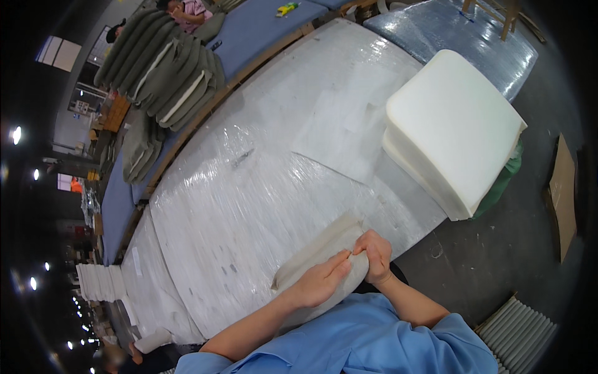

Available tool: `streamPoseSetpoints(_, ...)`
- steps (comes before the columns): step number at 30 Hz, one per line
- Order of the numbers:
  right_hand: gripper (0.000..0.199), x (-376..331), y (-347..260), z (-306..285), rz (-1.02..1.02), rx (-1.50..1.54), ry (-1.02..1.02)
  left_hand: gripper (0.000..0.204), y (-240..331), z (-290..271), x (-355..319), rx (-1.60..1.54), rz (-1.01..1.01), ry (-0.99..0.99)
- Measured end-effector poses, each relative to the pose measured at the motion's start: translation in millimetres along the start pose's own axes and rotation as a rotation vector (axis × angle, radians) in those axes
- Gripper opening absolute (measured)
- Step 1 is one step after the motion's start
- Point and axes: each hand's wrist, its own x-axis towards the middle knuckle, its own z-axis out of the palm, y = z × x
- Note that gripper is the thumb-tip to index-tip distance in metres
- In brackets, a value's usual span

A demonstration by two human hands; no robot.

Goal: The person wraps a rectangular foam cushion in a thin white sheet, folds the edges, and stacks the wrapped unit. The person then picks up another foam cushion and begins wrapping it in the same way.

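Note:
A beige-grey fabric-covered cushion (pixel 321 249) lies tilted at the table's near edge, against my body. My left hand (pixel 322 280) rests along its top, fingers together, with the thumb and fingertips pinching the fabric near its right end. Right beside it, my right hand (pixel 374 252) is closed around the cushion's right corner edge. The two hands nearly touch at the fingertips. Whatever the curled right fingers cover on the underside is hidden.
The table (pixel 249 187) is wrapped in shiny plastic film. White foam pads (pixel 451 118) stand stacked at its right, with green cloth (pixel 501 181) below. Grey-green cushions (pixel 162 68) pile on a blue table (pixel 249 34), a person (pixel 190 14) behind. Cardboard (pixel 562 193) stands at right.

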Motion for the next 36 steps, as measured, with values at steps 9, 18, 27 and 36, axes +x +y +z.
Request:
streamPoseSetpoints(9,0.047,8.1,13.4,-17.1,0.111,0.128,-0.209,0.06,-37.8,-5.9,46.6,-0.083,-0.176,-0.058)
streamPoseSetpoints(18,0.045,22.1,74.3,-38.2,0.403,0.121,-0.441,0.058,-76.8,-0.5,85.4,-0.069,-0.213,-0.027)
streamPoseSetpoints(27,0.045,41.6,135.2,-44.0,0.458,-0.149,-0.768,0.059,-119.4,1.1,118.3,-0.046,-0.285,-0.044)
streamPoseSetpoints(36,0.044,62.5,173.4,-37.5,0.525,-0.332,-1.03,0.051,-155.6,6.8,150.0,-0.06,-0.309,0.046)
